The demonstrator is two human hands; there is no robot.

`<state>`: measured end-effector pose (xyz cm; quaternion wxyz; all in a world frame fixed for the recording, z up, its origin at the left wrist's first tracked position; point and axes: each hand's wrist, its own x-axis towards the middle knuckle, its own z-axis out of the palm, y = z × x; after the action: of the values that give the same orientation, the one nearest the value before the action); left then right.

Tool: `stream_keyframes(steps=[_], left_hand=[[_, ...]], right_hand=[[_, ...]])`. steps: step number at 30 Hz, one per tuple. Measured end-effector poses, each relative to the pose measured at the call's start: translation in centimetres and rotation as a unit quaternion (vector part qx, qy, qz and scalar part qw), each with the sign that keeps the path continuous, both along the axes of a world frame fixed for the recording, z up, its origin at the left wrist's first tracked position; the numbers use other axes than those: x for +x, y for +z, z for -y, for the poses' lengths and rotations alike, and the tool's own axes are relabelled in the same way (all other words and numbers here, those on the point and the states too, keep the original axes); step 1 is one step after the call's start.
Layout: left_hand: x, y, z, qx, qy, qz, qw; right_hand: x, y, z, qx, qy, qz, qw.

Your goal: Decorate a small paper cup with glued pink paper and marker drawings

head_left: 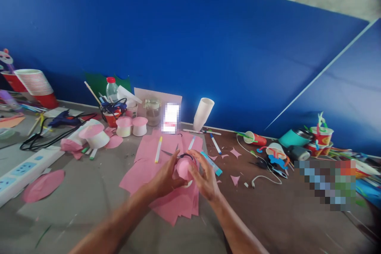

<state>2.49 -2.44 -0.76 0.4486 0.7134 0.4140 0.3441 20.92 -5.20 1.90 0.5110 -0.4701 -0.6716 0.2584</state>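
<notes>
1. Centrally, both hands meet over the pink paper sheets (149,162) spread on the table (282,222), holding one small object between them.
2. Left hand (165,178): fingers curled, closed against the left side and underside of a pink-covered cup (183,168). Thumb lies along its near edge.
3. Right hand (205,178): fingers bent around the cup's right side, fingertips pressing the pink covering. Both hands grip the same cup.
4. The cup is raised just above the sheets, tilted on its side; a sliver of white rim shows below the pink.
5. Scissors (175,152) with dark handles lie on the sheets just behind the cup, partly hidden by it.
6. A yellow marker (158,149) lies on the sheets to the left of the scissors; a teal ruler (212,164) sits just right of the right hand.
7. Farther back left: two finished pink-topped white cups (131,126) stand side by side; a larger one (95,135) tilts near them.
8. A pink paper circle (43,184) lies flat near a white power strip (20,170) at the left.
9. A white cup stack (203,113) leans against the blue wall (208,47).
10. Small pink offcuts (235,152) are scattered right of the ruler.
</notes>
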Motion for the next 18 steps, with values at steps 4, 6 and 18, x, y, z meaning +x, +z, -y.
stream_keyframes(steps=[4, 6, 18], left_hand=[[-0.2, -0.6, -0.2, 0.031, -0.019, -0.015, 0.999], [-0.3, -1.0, -0.3, 0.053, -0.03, -0.032, 0.998], [-0.5, -1.5, -0.5, 0.091, -0.028, -0.041, 0.995]], right_hand=[[-0.5, -0.2, -0.2, 0.027, 0.012, 0.054, 0.998], [-0.9, -0.2, -0.3, 0.046, 0.024, 0.086, 0.995], [-0.8, 0.2, 0.2, 0.089, 0.037, 0.213, 0.972]])
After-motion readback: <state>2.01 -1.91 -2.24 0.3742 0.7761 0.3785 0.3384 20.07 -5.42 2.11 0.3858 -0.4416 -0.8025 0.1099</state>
